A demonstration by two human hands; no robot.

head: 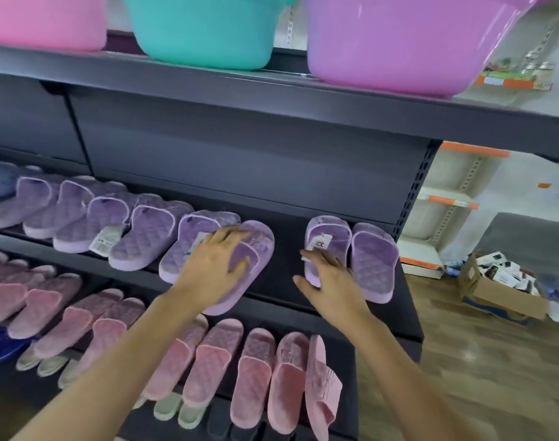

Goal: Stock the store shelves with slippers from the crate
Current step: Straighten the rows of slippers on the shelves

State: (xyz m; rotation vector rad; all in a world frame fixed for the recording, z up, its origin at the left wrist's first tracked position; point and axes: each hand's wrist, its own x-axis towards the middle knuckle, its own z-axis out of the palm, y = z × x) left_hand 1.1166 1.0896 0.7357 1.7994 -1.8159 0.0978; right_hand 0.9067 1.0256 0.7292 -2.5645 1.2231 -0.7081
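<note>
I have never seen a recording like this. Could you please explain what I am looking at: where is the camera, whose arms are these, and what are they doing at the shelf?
There is no machine here. A person wears one camera on the head, so the single picture looks forward and down along that person's own two arms. The left hand lies with spread fingers on a purple slipper at the front of the middle shelf. The right hand touches, with fairly straight fingers, the left slipper of a tagged purple pair further right. A row of purple slippers stands to the left, pink slippers fill the shelf below, and plastic basins sit on top. A cardboard box stands on the floor at right.
</note>
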